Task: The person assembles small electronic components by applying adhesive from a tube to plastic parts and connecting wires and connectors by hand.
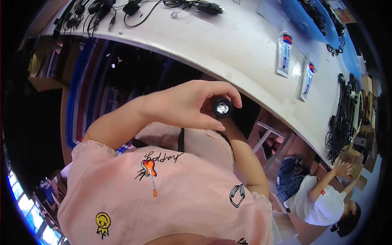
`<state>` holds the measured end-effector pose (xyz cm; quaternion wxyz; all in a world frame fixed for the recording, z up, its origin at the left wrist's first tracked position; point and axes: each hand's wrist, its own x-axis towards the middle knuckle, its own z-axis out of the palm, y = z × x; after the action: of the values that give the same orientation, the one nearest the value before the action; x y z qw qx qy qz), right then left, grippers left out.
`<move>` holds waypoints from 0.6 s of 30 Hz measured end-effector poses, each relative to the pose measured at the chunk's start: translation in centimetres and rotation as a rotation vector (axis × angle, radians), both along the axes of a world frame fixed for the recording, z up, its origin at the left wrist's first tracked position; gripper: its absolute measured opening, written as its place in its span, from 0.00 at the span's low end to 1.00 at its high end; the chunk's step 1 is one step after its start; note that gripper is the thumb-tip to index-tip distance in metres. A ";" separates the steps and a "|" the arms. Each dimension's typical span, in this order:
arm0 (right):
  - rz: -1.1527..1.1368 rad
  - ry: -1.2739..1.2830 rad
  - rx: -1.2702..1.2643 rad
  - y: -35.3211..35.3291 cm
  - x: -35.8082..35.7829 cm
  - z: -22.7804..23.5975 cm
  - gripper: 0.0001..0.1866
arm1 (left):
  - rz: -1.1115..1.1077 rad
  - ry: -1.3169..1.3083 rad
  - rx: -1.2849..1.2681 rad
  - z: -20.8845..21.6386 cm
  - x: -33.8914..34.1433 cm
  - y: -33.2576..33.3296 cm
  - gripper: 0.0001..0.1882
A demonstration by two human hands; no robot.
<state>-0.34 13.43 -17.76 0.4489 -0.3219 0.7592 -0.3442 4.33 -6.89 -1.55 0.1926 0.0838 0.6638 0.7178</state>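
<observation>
Flashlight (222, 108): black rim smooth, low sheen, metal or plastic unclear; centre shiny, glass-like. Bench (228, 45): hard, smooth white top, glossy where light strikes, scuffed with small marks. Two tubes (284, 55): white, smooth, glossy, slightly creased. Cables (341, 118): black, rubbery-looking plastic, dull sheen. Blue tray (296, 18): smooth, shiny plastic. Striped bag (83, 94): plastic-looking sheet, faint shine. Box (47, 83): brown cardboard, matt. Pink shirt (122, 183): soft matt cloth, lacy sleeve edges, stitched-looking motifs. Co-worker's shorts (289, 179): rough blue denim.
</observation>
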 end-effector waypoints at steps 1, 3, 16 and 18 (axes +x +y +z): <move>0.013 -0.015 0.002 0.5 0.2 -1.3 0.12 | 0.013 -0.015 0.002 -0.3 0.2 -0.4 0.17; -0.067 0.021 0.041 1.6 0.5 -5.1 0.11 | -0.184 -0.130 0.101 -0.8 0.3 -1.2 0.14; -0.091 -0.020 0.017 2.4 0.9 -4.5 0.10 | -0.157 -0.225 0.079 -0.8 0.9 -0.7 0.10; -0.075 -0.026 0.041 2.5 1.1 -4.4 0.10 | -0.151 -0.244 0.066 -0.7 0.9 -0.4 0.10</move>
<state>0.71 15.92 -22.18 0.4519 -0.2794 0.7719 -0.3493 5.23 -7.31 -2.22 0.3226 0.0520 0.6032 0.7276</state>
